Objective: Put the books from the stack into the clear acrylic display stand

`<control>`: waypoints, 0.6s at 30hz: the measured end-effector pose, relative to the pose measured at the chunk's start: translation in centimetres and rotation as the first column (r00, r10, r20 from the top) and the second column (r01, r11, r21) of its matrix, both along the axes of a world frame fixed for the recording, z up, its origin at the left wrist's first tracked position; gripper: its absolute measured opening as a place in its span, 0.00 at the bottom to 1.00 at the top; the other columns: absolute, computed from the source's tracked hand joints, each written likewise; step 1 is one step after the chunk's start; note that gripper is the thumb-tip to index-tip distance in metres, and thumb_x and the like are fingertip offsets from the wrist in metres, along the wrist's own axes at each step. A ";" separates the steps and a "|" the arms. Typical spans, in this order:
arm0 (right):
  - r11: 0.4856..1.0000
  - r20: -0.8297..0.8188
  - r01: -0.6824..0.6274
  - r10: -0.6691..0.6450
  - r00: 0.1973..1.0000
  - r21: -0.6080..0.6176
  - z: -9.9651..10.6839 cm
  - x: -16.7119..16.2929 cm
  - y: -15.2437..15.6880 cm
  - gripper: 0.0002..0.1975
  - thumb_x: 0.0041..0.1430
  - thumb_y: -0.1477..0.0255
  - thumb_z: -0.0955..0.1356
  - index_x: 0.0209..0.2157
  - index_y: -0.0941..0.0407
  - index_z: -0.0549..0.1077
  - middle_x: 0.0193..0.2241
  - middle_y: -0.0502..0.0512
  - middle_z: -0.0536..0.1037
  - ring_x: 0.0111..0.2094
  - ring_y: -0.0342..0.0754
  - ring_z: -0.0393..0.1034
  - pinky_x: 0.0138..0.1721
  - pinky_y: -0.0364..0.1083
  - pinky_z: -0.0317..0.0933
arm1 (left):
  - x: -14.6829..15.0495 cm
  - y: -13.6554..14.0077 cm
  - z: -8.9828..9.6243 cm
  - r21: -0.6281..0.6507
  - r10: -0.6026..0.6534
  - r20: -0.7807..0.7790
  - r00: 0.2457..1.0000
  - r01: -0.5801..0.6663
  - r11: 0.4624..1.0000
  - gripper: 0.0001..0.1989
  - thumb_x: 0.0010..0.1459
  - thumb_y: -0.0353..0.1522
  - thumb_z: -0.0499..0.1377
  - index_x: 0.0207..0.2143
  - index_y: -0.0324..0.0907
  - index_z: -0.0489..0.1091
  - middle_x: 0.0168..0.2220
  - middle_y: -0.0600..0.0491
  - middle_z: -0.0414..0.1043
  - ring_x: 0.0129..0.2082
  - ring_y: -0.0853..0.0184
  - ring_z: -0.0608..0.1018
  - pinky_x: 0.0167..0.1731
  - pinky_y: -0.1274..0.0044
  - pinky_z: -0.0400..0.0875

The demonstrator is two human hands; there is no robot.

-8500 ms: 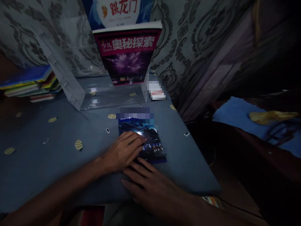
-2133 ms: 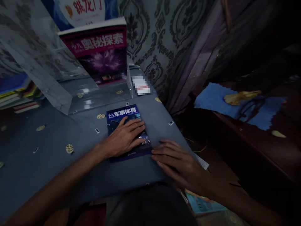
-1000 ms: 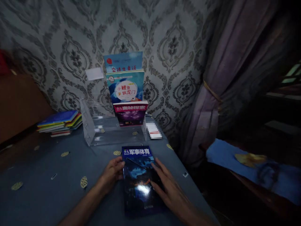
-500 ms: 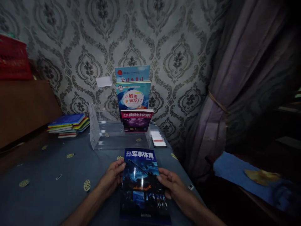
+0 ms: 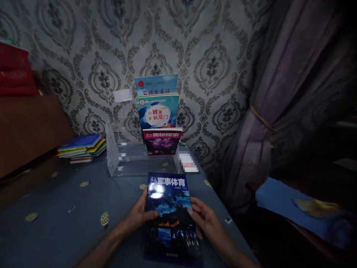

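Note:
Between my hands is a dark blue book (image 5: 170, 212) with white Chinese lettering and a glare spot near its top. My left hand (image 5: 141, 213) grips its left edge, thumb over the cover and fingers hidden behind. On the opposite edge my right hand (image 5: 205, 219) holds it, thumb at the cover's side. Just beyond stands a clear acrylic rack (image 5: 113, 156). Three books stand in tiers at its right side: a purple-pink one (image 5: 162, 143) in front, a teal one (image 5: 157, 111) behind it, and a light blue one (image 5: 156, 83) at the back.
A stack of books (image 5: 80, 147) lies on the blue patterned tablecloth (image 5: 61, 197) at left. A blurred-out white item (image 5: 189, 162) sits right of the rack. A red box (image 5: 16, 70) tops a brown surface. Right of the table hang curtains (image 5: 251, 149), near a blue cloth (image 5: 279, 201).
My left thumb has moved from the book's edge onto its cover. The book's top has tilted up slightly, and a bright glare has appeared near its title.

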State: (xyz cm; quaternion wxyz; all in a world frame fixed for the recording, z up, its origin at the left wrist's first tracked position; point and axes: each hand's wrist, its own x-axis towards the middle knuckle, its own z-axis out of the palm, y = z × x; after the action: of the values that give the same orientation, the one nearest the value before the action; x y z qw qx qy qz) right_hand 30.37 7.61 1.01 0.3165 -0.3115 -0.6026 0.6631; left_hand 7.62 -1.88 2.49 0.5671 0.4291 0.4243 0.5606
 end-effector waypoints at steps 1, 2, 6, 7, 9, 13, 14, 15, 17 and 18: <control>1.000 0.004 0.001 -0.001 1.000 0.016 -0.1 -0.1 0.1 0.29 0.50 0.47 0.74 0.43 0.55 0.74 0.30 0.52 0.77 0.17 0.37 0.57 0.14 0.37 0.52 | 0.0 0.1 -0.1 0.008 -0.004 -0.015 1.000 0.004 1.000 0.50 0.48 0.38 0.74 0.69 0.47 0.53 0.67 0.44 0.62 0.68 0.49 0.63 0.67 0.60 0.56; 0.999 0.003 0.004 -0.004 1.000 0.034 -0.2 -0.2 0.1 0.29 0.50 0.46 0.74 0.44 0.55 0.74 0.30 0.52 0.77 0.16 0.36 0.56 0.14 0.38 0.51 | 0.0 0.1 -0.1 0.015 -0.004 -0.032 0.999 0.004 1.000 0.51 0.49 0.38 0.73 0.70 0.48 0.51 0.67 0.45 0.62 0.68 0.49 0.63 0.67 0.60 0.56; 0.994 0.003 0.044 -0.044 0.999 0.100 -0.2 -0.6 0.2 0.29 0.54 0.46 0.71 0.47 0.54 0.74 0.32 0.54 0.79 0.16 0.37 0.57 0.14 0.38 0.51 | 0.0 0.4 -0.1 0.050 0.036 -0.079 0.996 -0.032 0.998 0.49 0.52 0.38 0.72 0.70 0.50 0.50 0.67 0.46 0.62 0.68 0.48 0.63 0.66 0.60 0.58; 0.993 0.012 0.049 -0.050 0.999 0.111 -0.1 -0.7 0.3 0.29 0.55 0.46 0.71 0.47 0.54 0.73 0.33 0.54 0.80 0.16 0.37 0.57 0.14 0.38 0.51 | 0.0 0.4 -0.1 0.066 0.052 -0.085 0.995 -0.047 0.997 0.48 0.52 0.38 0.71 0.70 0.50 0.50 0.67 0.46 0.62 0.68 0.48 0.62 0.66 0.60 0.58; 0.990 0.024 0.053 -0.057 0.998 0.133 0.2 -0.9 0.4 0.28 0.56 0.48 0.70 0.48 0.55 0.73 0.33 0.55 0.80 0.16 0.37 0.58 0.14 0.38 0.51 | -0.2 0.6 -0.1 0.102 0.094 -0.103 0.990 -0.083 0.991 0.46 0.52 0.38 0.71 0.69 0.49 0.52 0.66 0.46 0.62 0.68 0.49 0.63 0.66 0.60 0.58; 0.979 0.016 0.068 -0.072 0.997 0.192 1.1 -1.5 0.9 0.27 0.58 0.51 0.70 0.50 0.55 0.73 0.34 0.56 0.80 0.18 0.40 0.60 0.15 0.39 0.53 | -0.6 1.1 0.0 0.158 0.159 -0.137 0.978 -0.136 0.978 0.41 0.52 0.38 0.71 0.65 0.47 0.58 0.61 0.45 0.67 0.65 0.49 0.66 0.65 0.60 0.60; 0.974 0.018 0.071 -0.076 0.997 0.213 1.3 -1.6 1.1 0.26 0.58 0.51 0.70 0.50 0.55 0.73 0.34 0.56 0.80 0.18 0.40 0.60 0.15 0.39 0.53 | -0.6 1.3 0.1 0.168 0.165 -0.137 0.977 -0.142 0.976 0.40 0.52 0.38 0.71 0.64 0.46 0.58 0.61 0.45 0.68 0.64 0.50 0.67 0.64 0.60 0.61; 0.968 0.021 0.074 -0.081 0.996 0.238 1.5 -1.7 1.2 0.25 0.59 0.52 0.69 0.50 0.55 0.73 0.35 0.57 0.80 0.18 0.40 0.60 0.15 0.40 0.54 | -0.7 1.5 0.2 0.180 0.169 -0.136 0.976 -0.144 0.973 0.40 0.53 0.39 0.71 0.64 0.46 0.58 0.60 0.46 0.68 0.63 0.50 0.68 0.63 0.61 0.63; 0.953 0.016 0.086 -0.095 0.995 0.291 1.9 -2.0 1.5 0.23 0.60 0.54 0.69 0.49 0.55 0.73 0.37 0.57 0.80 0.18 0.40 0.60 0.16 0.41 0.55 | -0.7 1.9 0.4 0.212 0.184 -0.129 0.975 -0.154 0.965 0.39 0.53 0.39 0.70 0.64 0.47 0.58 0.59 0.45 0.69 0.61 0.51 0.70 0.61 0.61 0.65; 0.944 0.010 0.095 -0.104 0.995 0.315 2.0 -2.1 1.7 0.22 0.60 0.55 0.68 0.49 0.55 0.73 0.37 0.57 0.80 0.19 0.41 0.61 0.17 0.41 0.57 | -0.7 2.1 0.6 0.229 0.195 -0.125 0.973 -0.163 0.960 0.39 0.53 0.39 0.70 0.63 0.47 0.58 0.59 0.45 0.69 0.60 0.51 0.70 0.61 0.61 0.65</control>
State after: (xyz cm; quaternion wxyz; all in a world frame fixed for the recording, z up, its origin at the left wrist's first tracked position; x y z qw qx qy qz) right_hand 28.24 9.31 3.04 0.3869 -0.2961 -0.6880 0.5379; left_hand 6.95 0.23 3.07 0.4312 0.4882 0.4380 0.6196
